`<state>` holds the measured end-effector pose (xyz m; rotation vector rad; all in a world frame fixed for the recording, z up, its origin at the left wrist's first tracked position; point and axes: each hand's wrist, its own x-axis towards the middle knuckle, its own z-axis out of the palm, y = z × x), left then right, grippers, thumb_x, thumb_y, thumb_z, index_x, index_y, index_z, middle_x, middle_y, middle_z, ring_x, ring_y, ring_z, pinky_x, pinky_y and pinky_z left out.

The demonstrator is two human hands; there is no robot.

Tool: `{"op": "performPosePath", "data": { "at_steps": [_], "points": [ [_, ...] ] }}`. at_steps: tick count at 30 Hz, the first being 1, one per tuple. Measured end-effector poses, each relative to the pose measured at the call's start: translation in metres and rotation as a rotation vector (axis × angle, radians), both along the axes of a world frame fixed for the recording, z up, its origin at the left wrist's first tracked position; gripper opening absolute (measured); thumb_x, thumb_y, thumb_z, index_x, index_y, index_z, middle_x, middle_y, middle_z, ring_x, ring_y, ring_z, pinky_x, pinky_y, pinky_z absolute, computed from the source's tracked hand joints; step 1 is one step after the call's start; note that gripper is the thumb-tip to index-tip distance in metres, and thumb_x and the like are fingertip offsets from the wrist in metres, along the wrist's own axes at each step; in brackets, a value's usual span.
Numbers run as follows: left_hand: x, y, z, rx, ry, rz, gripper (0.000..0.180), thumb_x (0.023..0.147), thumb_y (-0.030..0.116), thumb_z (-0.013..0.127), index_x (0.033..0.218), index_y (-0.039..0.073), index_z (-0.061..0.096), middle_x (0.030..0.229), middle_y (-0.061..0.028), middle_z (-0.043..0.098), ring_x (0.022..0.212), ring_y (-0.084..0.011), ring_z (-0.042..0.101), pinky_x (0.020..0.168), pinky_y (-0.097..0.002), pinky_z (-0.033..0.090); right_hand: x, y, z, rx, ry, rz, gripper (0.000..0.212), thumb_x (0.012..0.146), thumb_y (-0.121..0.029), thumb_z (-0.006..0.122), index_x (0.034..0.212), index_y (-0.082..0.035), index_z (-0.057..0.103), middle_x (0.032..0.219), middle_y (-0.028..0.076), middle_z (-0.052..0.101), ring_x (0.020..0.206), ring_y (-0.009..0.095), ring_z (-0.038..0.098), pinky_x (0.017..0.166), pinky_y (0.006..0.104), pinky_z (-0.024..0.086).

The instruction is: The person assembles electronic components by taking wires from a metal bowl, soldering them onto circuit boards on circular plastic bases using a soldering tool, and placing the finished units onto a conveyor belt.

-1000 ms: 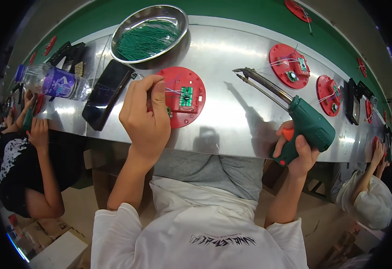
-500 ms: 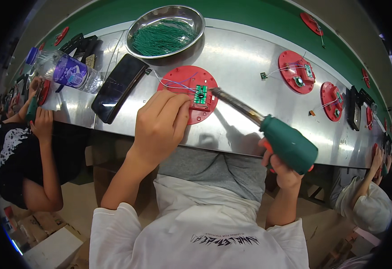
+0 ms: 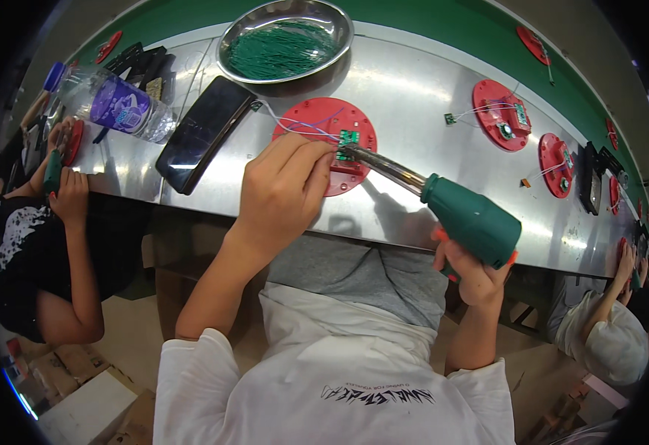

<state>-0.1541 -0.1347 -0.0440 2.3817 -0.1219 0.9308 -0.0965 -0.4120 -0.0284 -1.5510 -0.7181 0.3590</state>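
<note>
Your left hand (image 3: 283, 194) pinches the small green circuit board (image 3: 349, 138) on the round red plastic disc (image 3: 326, 144); your right hand (image 3: 474, 273) grips the green electric screwdriver (image 3: 458, 211), tip on the board. A tilted bit may slip and nick your fingertips (image 3: 324, 152) or the thin wires (image 3: 302, 126)

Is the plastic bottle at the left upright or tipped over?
Tipped over: the clear bottle lies on its side on the metal table.

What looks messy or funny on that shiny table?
Nothing looks spilled or broken. One oddity: a clear bottle with a purple label lies on its side at the left, beside the dark phone. The green wires stay inside the metal bowl, and the red discs lie flat.
</note>
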Motion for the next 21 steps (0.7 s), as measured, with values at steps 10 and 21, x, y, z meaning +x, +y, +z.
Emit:
{"op": "performPosePath", "data": {
  "at_steps": [10,21],
  "points": [
    [0.001,0.001,-0.004,-0.015,-0.013,-0.001,0.008,0.080,-0.002,0.069,0.088,-0.002,0.067,0.080,-0.0125,0.063,0.070,-0.0305,0.063,0.062,-0.0386,0.051,0.002,0.006,0.010,0.147,0.189,-0.107,0.029,0.086,0.002,0.059,0.114,0.008,0.061,0.089,0.016,0.067,0.060,0.019,0.062,0.049,0.0282,0.049],
    [-0.003,-0.002,0.004,-0.037,0.032,0.021,0.007,0.082,-0.001,0.069,0.089,-0.001,0.067,0.081,-0.0131,0.064,0.070,-0.0313,0.064,0.061,-0.0391,0.051,0.014,-0.015,0.004,0.252,0.146,-0.187,0.042,0.089,-0.010,0.061,0.126,0.010,0.055,0.099,0.020,0.067,0.068,0.025,0.066,0.045,0.0304,0.051]
  ]
}}
